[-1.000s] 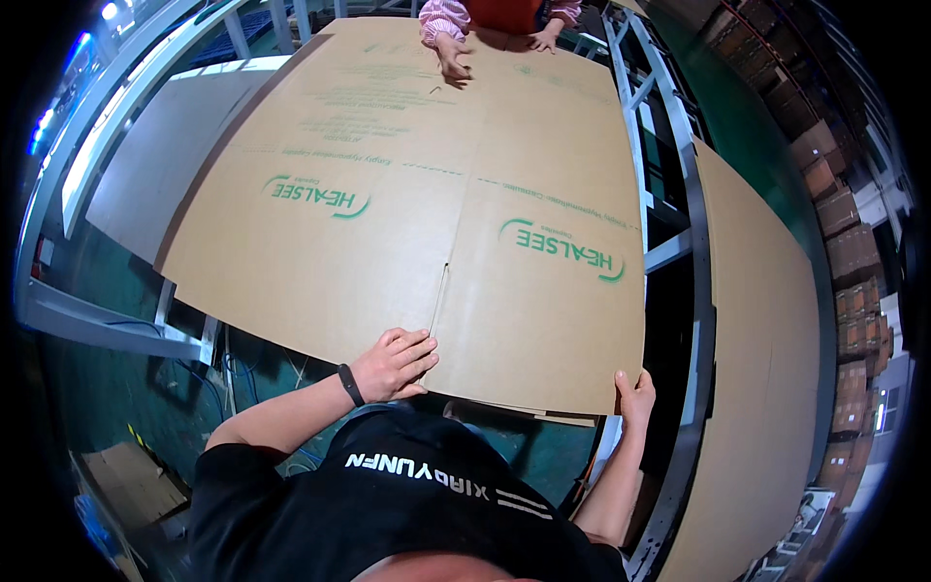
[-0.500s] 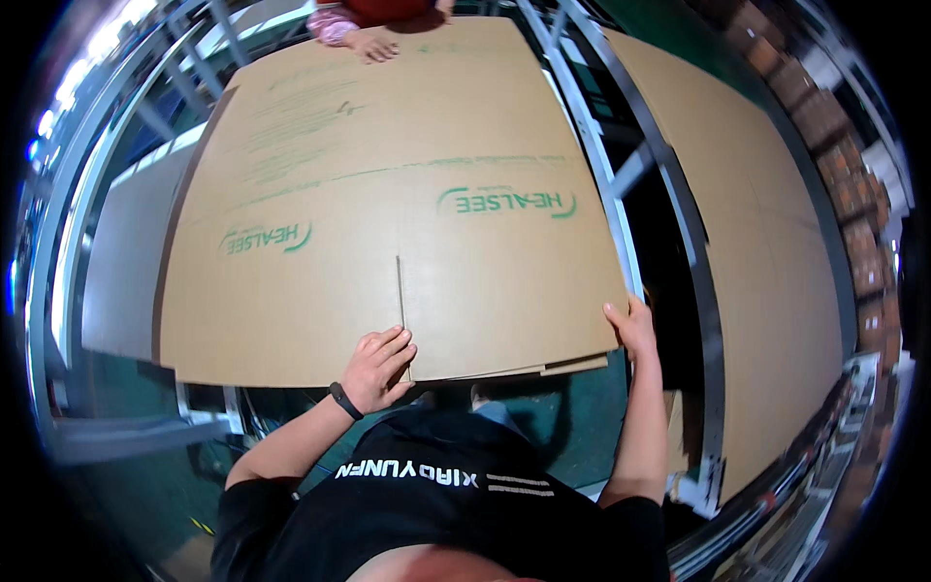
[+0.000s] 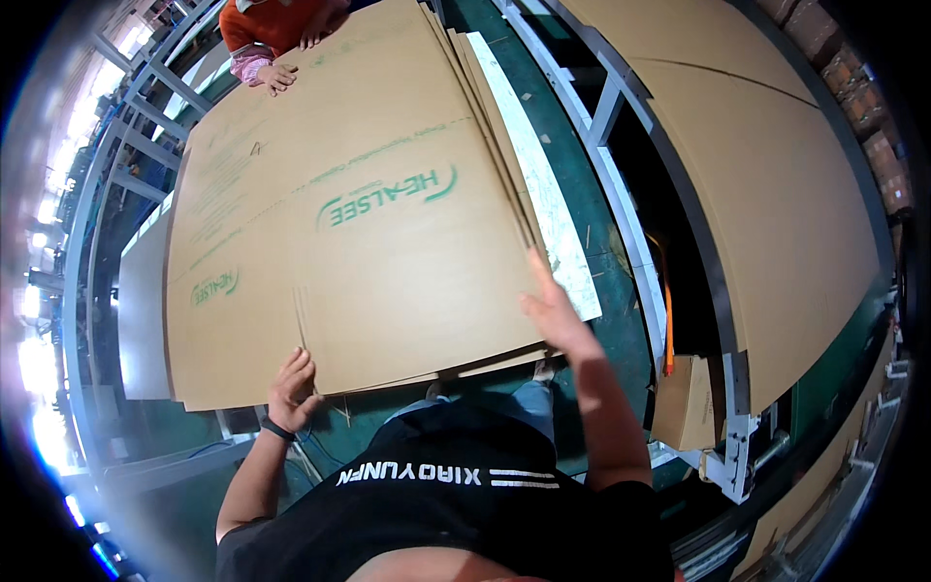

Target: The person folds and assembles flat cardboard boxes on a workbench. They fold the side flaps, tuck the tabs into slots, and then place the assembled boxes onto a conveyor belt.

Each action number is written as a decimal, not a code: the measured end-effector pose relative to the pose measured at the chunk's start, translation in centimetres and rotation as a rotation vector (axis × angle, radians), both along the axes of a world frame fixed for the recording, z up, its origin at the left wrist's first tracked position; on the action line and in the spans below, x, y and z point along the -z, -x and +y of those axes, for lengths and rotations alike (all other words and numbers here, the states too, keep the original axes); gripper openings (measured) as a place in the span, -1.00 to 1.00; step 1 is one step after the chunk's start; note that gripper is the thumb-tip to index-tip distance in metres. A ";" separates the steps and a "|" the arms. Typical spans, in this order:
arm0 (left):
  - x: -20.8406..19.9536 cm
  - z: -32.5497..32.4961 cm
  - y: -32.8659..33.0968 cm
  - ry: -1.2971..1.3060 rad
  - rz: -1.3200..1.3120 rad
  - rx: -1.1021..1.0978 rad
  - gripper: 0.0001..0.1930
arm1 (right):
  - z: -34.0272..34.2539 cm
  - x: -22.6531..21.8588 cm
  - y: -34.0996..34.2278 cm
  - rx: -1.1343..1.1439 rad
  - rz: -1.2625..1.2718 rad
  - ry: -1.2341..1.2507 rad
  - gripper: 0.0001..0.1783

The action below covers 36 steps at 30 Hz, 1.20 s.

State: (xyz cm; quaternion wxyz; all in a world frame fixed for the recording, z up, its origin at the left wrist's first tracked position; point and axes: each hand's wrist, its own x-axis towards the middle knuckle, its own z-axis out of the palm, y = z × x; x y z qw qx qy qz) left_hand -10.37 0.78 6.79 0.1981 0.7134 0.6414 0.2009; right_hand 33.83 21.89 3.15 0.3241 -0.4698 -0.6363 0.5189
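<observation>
Even pressure at its edges should steady the cardboard [image 3: 417, 276], left hand [image 3: 292, 391] fingers together, right hand [image 3: 560, 316] thumb spread.

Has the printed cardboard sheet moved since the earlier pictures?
Yes. The cardboard sheet has shifted left, away from the grey metal rail at right; the gap between them is wider.

1. The cardboard sheet [image 3: 417, 281] has shifted away from the metal frame [image 3: 628, 221] on the right; green floor [image 3: 599, 218] now shows between them.
2. A white board [image 3: 570, 267] has appeared beside the sheet's right edge.
3. The right hand [image 3: 561, 315] now stretches a finger along that edge.
</observation>
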 end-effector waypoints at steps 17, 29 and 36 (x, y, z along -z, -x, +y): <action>-1.5 1.3 -5.6 0.038 0.290 -0.320 -0.43 | 6.4 0.8 1.3 -0.065 0.445 0.245 -0.16; 0.0 -1.4 -0.8 -0.105 0.136 -0.454 -0.70 | 0.7 0.7 6.2 -0.062 0.242 0.126 -0.03; 6.9 -8.5 7.2 -0.245 0.267 -0.589 -0.67 | -5.8 4.1 13.3 -0.097 -0.133 -0.216 0.02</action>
